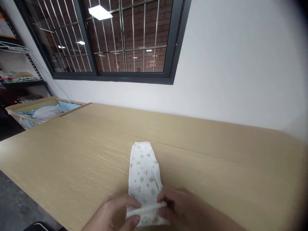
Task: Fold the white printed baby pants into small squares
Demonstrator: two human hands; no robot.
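Note:
A long white piece of cloth with small green and pink prints lies lengthwise on the wooden table, its narrow end pointing toward the wall. Its near end is doubled over into a fold. At the left corner of that fold, my left hand pinches the fabric between thumb and fingers. My right hand grips the right corner the same way, slightly blurred. Parts of the near edge are hidden behind my fingers.
The wooden table reaches to a white wall with a barred window above. A crib-like box with blue lining stands at the far left, near a dark shelf rack. Grey floor shows lower left.

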